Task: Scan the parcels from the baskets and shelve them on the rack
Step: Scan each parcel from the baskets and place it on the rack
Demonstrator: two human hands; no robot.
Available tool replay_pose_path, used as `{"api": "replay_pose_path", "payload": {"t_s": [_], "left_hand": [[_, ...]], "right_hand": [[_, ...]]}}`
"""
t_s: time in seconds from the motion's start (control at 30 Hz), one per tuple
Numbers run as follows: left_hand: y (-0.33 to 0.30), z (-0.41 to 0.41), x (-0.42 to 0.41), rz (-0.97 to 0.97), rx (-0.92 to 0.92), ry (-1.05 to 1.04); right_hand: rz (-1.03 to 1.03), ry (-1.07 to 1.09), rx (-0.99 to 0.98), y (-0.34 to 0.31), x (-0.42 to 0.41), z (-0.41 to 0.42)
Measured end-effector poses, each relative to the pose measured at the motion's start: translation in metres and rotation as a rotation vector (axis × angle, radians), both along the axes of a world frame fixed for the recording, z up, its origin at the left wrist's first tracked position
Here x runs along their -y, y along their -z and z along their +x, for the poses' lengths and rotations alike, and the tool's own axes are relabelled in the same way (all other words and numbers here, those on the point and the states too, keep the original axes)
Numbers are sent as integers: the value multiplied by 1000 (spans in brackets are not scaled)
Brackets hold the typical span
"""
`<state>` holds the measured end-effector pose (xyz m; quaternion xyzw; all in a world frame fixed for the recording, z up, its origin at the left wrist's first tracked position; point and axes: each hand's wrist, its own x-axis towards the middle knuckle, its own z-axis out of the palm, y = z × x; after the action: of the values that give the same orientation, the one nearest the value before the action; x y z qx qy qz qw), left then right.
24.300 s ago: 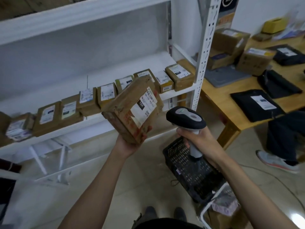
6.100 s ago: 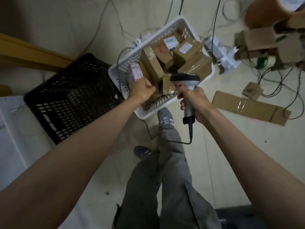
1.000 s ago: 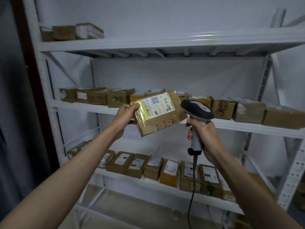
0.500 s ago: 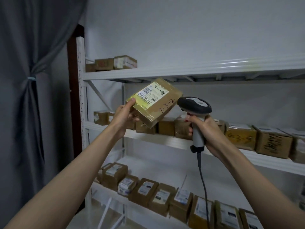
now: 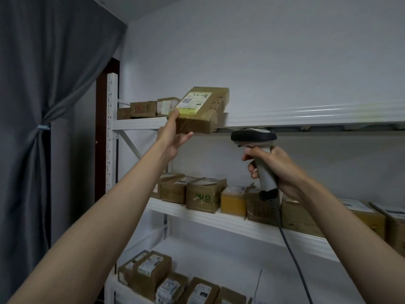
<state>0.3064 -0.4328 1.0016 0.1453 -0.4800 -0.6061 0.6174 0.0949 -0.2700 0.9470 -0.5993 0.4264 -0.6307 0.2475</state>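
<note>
A brown taped parcel [image 5: 205,110] with a white label and handwritten "2-3-2" lies tilted over the front edge of the rack's top shelf [image 5: 306,118]. My left hand [image 5: 174,133] holds its near left corner, thumb on the label edge and fingers underneath. Lower and to the right, my right hand [image 5: 272,167] grips the handle of a grey and black barcode scanner [image 5: 255,139], whose head points left under the shelf edge. Its cable hangs down.
Three small parcels [image 5: 151,108] sit at the top shelf's left end. The middle shelf [image 5: 230,221] carries a row of boxes, and the bottom shelf [image 5: 166,279] holds several labelled parcels. A grey curtain [image 5: 39,128] hangs to the left of the rack post [image 5: 111,128].
My left hand has lifted the parcel from in front of the scanner up onto the top shelf's edge. The view has tilted upward. The scanner stays at about the same height.
</note>
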Motion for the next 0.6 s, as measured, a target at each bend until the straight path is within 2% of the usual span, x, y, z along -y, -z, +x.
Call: {"api": "replay_pose_path", "payload": {"t_s": [0.37, 0.6], "left_hand": [[-78, -38, 57, 169, 0, 7], [-97, -55, 80, 171, 25, -9]], "right_hand": [[47, 116, 79, 9, 27, -12], [27, 96, 119, 17, 18, -15]]}}
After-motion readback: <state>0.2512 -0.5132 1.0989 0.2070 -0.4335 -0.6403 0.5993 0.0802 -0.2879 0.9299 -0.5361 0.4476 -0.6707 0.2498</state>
